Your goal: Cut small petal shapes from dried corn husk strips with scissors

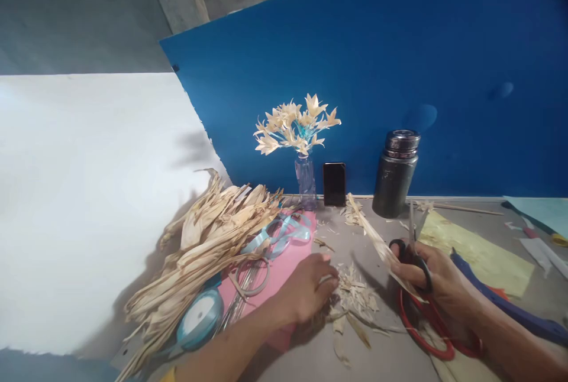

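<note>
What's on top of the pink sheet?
On the pink sheet: light-blue ribbon, a ring, thin wires. Dried husks and the left forearm cover parts of it; anything beneath those is hidden.

Bright on the white wall (pixel 80 210), dim above. Shadowy beside the husks (pixel 213 240) and under the left hand (pixel 306 288). Black in 1 top corner.
</note>
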`<state>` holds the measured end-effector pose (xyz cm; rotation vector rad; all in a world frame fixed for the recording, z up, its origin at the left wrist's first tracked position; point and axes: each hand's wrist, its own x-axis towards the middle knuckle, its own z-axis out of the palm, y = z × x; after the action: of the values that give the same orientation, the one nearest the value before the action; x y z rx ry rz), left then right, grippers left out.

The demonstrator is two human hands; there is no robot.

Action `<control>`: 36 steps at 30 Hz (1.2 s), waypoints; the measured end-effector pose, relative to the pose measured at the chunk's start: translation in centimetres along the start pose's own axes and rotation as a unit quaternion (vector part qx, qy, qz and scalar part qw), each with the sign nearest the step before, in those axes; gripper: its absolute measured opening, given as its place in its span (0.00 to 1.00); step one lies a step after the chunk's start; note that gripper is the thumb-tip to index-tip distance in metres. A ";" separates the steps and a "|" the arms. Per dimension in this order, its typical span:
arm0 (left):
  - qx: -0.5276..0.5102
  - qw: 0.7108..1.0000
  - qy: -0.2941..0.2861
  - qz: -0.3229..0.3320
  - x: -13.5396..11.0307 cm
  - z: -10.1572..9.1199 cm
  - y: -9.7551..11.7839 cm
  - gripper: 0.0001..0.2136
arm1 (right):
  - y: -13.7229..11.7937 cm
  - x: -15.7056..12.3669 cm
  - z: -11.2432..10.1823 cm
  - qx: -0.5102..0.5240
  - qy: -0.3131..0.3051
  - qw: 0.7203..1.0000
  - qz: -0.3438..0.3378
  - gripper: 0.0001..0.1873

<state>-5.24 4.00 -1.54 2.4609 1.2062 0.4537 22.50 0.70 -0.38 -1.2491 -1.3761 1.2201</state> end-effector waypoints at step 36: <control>-0.058 0.959 -0.117 0.250 -6.4 5.1 2.7 0.25 | 1.5 2.2 1.7 -0.202 0.044 0.976 -0.072 0.08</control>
<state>-4.87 -3.54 -5.64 2.6121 0.4427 0.3347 20.82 2.74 -2.10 -1.4294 -1.6709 0.7973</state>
